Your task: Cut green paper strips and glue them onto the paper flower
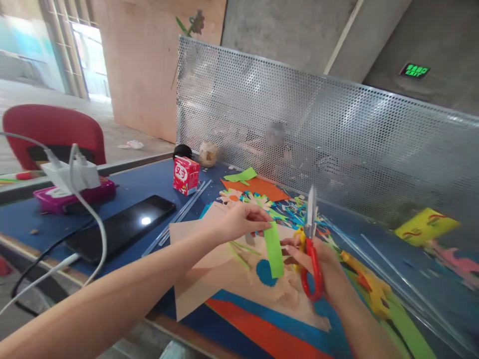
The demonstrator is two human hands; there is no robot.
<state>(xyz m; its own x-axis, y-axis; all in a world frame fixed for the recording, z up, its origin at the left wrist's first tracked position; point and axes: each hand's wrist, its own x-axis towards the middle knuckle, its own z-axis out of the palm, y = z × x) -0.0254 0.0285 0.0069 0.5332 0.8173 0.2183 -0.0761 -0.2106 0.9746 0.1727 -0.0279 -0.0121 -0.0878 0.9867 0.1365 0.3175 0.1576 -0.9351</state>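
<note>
Now your left hand (239, 222) pinches the top of the green paper strip (274, 249), which hangs down beside your right hand (318, 264), closed around the upright red scissors (311, 239).

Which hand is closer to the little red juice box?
The left hand. It pinches the green paper strip, just right of and nearer than the red juice box. The right hand grips the scissors farther right.
</note>
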